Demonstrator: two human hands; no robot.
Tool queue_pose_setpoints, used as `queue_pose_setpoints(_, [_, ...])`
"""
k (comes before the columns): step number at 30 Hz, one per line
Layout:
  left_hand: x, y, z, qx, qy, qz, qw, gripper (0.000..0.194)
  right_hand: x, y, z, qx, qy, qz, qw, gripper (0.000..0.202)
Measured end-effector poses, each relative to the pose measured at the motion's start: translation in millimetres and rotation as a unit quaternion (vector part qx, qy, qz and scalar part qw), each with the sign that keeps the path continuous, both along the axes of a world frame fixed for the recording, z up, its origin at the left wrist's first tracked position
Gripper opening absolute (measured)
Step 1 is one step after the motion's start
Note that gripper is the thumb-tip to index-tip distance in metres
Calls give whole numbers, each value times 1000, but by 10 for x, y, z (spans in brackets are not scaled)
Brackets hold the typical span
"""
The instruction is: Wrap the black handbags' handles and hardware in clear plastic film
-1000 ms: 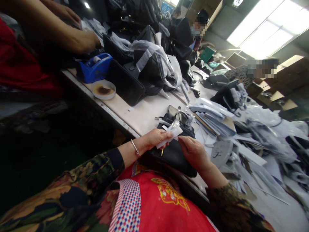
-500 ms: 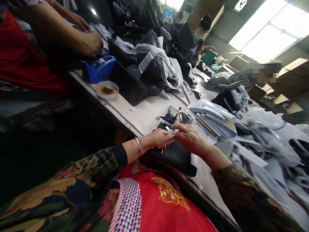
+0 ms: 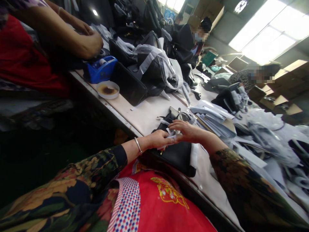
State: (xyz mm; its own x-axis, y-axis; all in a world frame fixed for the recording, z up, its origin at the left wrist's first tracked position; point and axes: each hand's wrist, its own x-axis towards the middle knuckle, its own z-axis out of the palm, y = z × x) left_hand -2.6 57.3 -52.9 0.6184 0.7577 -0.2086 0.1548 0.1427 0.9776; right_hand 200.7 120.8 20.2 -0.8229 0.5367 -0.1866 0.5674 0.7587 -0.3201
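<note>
Wrapping (image 3: pixel 171 132), white and apparently thin paper or plastic, sits just below the centre of the frame, over a black handbag (image 3: pixel 177 156); it should handle light, soft and easily creased, so hold it gently by its edges. Your left hand (image 3: pixel 158 139) pinches it, thumb on top; your right hand (image 3: pixel 186 130) arches half-open over it, though I cannot tell whether those fingers grip.

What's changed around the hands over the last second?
The right hand has moved leftward from the right end of the white wrapping, and its fingers now arch over it. Less of the wrapping shows. The left hand keeps its hold; the black bag beneath, blue tape dispenser and round dish stay put.
</note>
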Motion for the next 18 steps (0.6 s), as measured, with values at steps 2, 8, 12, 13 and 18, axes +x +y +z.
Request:
queue_pose_setpoints(2, [-17,-5,21,0,-7,-5,1000,53,9,9,-16,-18,-5,-14,1000,53])
queue_pose_setpoints(8, [-29,-21,61,5,14,-15,1000,47,4,16,1,-61,-9,-76,995,63])
queue_pose_setpoints(12, [-19,-23,33,0,6,-5,1000,50,-17,21,28,-122,35,-77,989,45])
queue_pose_setpoints(13, [-23,-17,19,-1,2,-5,1000,51,-13,19,19,-126,50,-84,987,44])
queue_pose_setpoints(18, [-64,35,-29,-32,-35,-30,998,48,33,-29,-89,-144,102,-133,975,45])
